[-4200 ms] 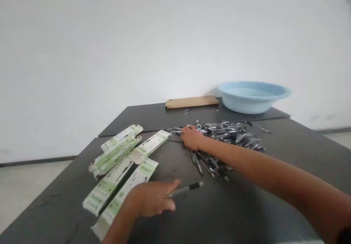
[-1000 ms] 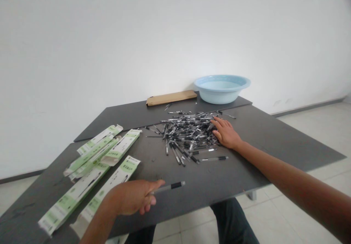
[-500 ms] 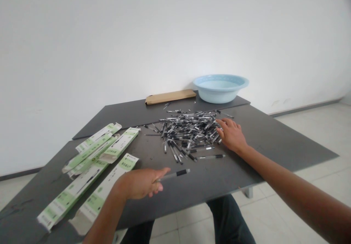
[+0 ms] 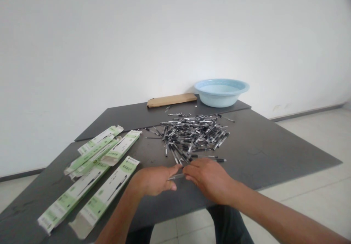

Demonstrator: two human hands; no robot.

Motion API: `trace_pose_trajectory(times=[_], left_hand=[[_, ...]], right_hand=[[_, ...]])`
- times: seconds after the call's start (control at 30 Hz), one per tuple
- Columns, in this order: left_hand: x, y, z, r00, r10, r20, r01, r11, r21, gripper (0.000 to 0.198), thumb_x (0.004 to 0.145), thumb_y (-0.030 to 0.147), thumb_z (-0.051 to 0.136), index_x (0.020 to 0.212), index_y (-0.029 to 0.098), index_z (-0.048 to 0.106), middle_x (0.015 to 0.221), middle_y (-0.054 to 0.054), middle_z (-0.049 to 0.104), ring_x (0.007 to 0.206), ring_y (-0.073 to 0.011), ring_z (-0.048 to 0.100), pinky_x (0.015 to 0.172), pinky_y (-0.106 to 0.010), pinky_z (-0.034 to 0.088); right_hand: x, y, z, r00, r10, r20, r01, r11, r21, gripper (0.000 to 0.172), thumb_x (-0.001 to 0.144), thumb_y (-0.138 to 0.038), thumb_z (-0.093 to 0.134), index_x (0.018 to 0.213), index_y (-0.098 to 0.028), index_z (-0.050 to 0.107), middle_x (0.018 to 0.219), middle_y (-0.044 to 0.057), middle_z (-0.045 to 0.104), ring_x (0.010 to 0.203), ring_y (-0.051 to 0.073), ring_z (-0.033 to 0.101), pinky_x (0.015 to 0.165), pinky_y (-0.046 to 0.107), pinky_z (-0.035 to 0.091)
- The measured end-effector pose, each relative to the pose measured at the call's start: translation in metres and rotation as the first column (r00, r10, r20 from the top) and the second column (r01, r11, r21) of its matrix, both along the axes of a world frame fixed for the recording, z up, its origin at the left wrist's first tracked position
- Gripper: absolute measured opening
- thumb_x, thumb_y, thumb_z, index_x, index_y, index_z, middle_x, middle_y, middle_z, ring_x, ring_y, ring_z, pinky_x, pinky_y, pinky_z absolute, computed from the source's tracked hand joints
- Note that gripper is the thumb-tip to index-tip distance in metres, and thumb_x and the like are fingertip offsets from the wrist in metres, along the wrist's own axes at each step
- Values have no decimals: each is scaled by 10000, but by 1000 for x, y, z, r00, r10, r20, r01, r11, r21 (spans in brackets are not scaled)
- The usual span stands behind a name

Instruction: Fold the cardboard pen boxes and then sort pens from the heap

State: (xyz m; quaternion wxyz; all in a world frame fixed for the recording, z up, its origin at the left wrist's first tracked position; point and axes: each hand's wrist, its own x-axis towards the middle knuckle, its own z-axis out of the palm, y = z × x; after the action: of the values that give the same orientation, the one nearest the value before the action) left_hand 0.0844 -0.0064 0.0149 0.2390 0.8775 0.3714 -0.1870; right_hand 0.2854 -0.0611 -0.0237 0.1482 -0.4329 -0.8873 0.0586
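Near the front edge of the table, my left hand point(image 4: 156, 180) is closed on one end of a clear-barrelled pen point(image 4: 177, 176). My right hand point(image 4: 205, 176) has its fingers curled over the pen's other end, so the black grip part is hidden. Just beyond both hands spreads a loose heap of pens point(image 4: 196, 132), clear and black, lying in all directions. One of them, a pen with a black end point(image 4: 208, 156), lies close behind my right fingers.
Several green-and-white pen boxes point(image 4: 106, 189) with open ends lie at the left. At the back stand a light blue basin point(image 4: 221, 99) and a flat brown cardboard piece point(image 4: 171, 100). The dark table point(image 4: 260, 145) has a seam across its far part.
My right hand has come from the heap's right side to the pen and closed on its far end. My left hand has moved slightly right with the pen.
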Motion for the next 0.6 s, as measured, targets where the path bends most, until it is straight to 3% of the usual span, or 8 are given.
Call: trace_pose_trajectory(times=[0.13, 0.23, 0.37, 0.47, 0.6], left_hand=[[-28, 8, -1, 995, 92, 39, -89, 994, -58, 748, 874, 369, 454, 1509, 134, 135, 1094, -102, 694, 954, -259, 637, 796, -304, 456], [-48, 11, -2, 986, 149, 70, -146, 988, -49, 762, 903, 382, 403, 1510, 108, 33, 1159, -112, 669, 1039, -247, 610, 869, -306, 424], [-59, 5, -9, 989, 135, 54, -129, 987, -91, 765, 899, 397, 412, 1509, 98, 59, 1247, -137, 621, 1112, -250, 579, 898, -306, 416], [-60, -3, -15, 990, 130, 46, -124, 986, -110, 763, 899, 403, 402, 1507, 87, 68, 1252, -140, 617, 1111, -253, 581, 891, -304, 421], [-66, -13, -20, 991, 130, 26, -127, 986, -106, 751, 885, 408, 402, 1509, 111, 109, 1173, -112, 662, 991, -253, 629, 811, -296, 448]], right_hand=[[21, 27, -3, 998, -47, 35, 47, 999, 23, 247, 974, -308, 385, 922, -193, 597, 859, 40, 652, 797, 174, 573, 695, 275, 351], [51, 63, -3, 971, -236, 34, 233, 970, 72, 281, 981, -308, 359, 951, -187, 611, 885, 57, 655, 827, 176, 581, 718, 271, 354], [94, 117, -13, 849, -524, 71, 503, 842, 193, 318, 976, -339, 354, 1021, -195, 633, 1004, 101, 656, 970, 229, 572, 821, 323, 367], [112, 142, -32, 812, -577, 84, 552, 807, 208, 332, 940, -371, 433, 1207, -225, 567, 1198, 123, 595, 1116, 292, 507, 881, 408, 368], [119, 152, -56, 812, -574, 100, 553, 814, 179, 321, 919, -330, 466, 1208, -233, 569, 1209, 113, 598, 1132, 294, 508, 891, 446, 386]])
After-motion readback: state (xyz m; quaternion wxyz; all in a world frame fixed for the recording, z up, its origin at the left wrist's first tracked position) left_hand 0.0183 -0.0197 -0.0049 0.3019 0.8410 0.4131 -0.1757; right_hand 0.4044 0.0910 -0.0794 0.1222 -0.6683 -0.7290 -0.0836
